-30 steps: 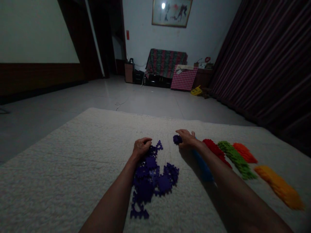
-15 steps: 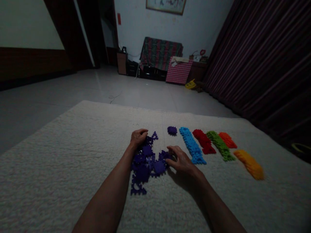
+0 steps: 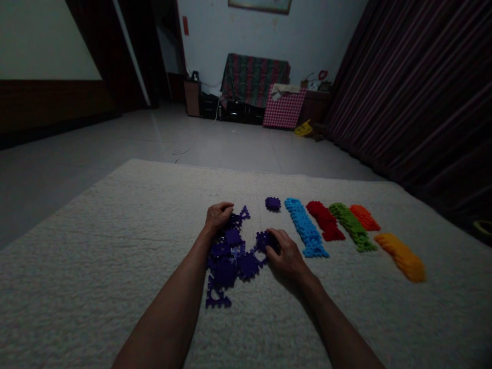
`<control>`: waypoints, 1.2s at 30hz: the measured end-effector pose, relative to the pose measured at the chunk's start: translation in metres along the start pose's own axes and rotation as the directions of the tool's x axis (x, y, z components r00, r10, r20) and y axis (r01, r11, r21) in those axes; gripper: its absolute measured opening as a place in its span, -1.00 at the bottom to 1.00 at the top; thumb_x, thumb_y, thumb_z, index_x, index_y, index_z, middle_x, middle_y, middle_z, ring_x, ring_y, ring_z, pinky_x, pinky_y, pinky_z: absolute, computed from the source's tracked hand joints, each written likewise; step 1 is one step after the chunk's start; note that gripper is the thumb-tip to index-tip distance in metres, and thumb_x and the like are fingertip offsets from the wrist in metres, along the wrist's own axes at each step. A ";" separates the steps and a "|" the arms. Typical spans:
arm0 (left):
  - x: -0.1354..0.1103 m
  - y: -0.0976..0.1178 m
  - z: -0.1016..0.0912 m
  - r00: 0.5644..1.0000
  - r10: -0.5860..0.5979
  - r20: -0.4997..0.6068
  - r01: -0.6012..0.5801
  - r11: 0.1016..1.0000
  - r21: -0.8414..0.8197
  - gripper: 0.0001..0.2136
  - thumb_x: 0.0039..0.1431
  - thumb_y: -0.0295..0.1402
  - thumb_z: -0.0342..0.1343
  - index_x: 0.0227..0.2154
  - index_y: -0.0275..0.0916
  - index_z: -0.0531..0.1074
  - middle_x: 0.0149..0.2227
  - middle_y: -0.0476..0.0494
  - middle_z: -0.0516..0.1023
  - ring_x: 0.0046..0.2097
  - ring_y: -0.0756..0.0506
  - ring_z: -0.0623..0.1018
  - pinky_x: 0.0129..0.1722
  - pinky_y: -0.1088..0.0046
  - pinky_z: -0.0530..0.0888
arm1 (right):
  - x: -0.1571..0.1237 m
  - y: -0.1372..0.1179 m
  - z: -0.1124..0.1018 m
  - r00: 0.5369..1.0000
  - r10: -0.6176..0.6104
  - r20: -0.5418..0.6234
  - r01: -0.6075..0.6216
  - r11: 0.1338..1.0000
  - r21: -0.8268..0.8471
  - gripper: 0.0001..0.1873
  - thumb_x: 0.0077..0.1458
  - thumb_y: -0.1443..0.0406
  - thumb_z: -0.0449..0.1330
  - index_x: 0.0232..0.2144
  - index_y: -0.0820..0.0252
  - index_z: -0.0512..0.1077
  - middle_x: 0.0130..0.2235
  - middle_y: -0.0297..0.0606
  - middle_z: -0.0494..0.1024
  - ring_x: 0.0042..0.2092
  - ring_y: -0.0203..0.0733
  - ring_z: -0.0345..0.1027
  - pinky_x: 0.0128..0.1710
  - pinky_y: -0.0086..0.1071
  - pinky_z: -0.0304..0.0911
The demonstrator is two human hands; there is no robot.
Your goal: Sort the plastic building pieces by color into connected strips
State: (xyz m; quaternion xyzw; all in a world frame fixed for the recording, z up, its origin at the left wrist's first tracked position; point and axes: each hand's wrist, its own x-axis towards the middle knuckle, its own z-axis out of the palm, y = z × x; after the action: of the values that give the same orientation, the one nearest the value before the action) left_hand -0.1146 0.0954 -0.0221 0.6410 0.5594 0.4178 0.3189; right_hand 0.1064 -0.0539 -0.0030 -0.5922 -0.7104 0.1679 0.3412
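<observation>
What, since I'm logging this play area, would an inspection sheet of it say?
Surface: pale rug on a tiled floor.
Job's things: loose purple pile; one purple piece set apart beyond it; blue row, red row, green row, orange row, yellow row alongside on the right.
Clutter: nothing seen.
Hands: left hand curled on the pile's far end; right hand touching its right edge; grip unclear.
Cables: thin cord on the floor beyond the rug.
Surroundings: draped cabinet, checked board, striped curtain on the right.
</observation>
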 end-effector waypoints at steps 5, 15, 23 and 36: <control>0.000 -0.001 0.001 1.000 0.015 0.000 -0.015 1.000 -0.003 -0.79 0.06 -0.39 0.14 -0.27 -0.19 0.62 -0.24 -0.07 0.68 -0.18 -0.09 0.63 -0.06 0.41 0.51 | 0.000 -0.001 0.003 1.000 -0.009 -0.017 0.009 0.999 0.049 -0.63 0.02 0.35 0.11 -0.07 0.13 0.39 -0.09 -0.17 0.49 -0.04 -0.10 0.37 0.03 -0.22 0.27; 0.001 -0.003 0.002 1.000 0.025 0.000 -0.025 1.000 -0.017 -0.80 0.06 -0.37 0.13 -0.28 -0.18 0.62 -0.24 -0.06 0.68 -0.16 -0.08 0.62 -0.06 0.42 0.51 | 0.005 -0.001 0.005 0.975 0.210 -0.074 -0.168 0.912 0.374 -0.81 -0.01 0.23 0.18 -0.30 0.13 0.36 -0.44 -0.36 0.43 -0.41 -0.21 0.33 -0.39 -0.34 0.31; 0.001 -0.003 0.002 1.000 0.010 0.000 -0.010 1.000 -0.020 -0.80 0.05 -0.37 0.13 -0.28 -0.17 0.62 -0.24 -0.06 0.68 -0.18 -0.09 0.63 -0.06 0.42 0.51 | 0.000 -0.011 0.005 0.988 -0.080 -0.133 0.105 0.976 0.191 -0.81 0.05 0.39 0.05 -0.27 0.11 0.39 -0.21 -0.20 0.50 -0.14 -0.12 0.38 -0.09 -0.24 0.30; 0.000 0.000 0.002 1.000 0.027 -0.004 -0.027 1.000 0.015 -0.80 0.06 -0.39 0.13 -0.28 -0.16 0.62 -0.23 -0.04 0.68 -0.15 -0.07 0.62 -0.05 0.44 0.51 | -0.009 -0.018 -0.003 0.985 -0.168 -0.049 0.174 0.967 0.184 -0.84 -0.05 0.37 0.05 -0.37 0.10 0.36 -0.40 -0.31 0.43 -0.36 -0.20 0.33 -0.32 -0.32 0.28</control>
State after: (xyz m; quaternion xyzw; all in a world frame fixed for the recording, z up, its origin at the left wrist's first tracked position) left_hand -0.1133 0.0958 -0.0231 0.6500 0.5545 0.4190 0.3073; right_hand 0.0958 -0.0670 0.0080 -0.4965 -0.7343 0.1943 0.4202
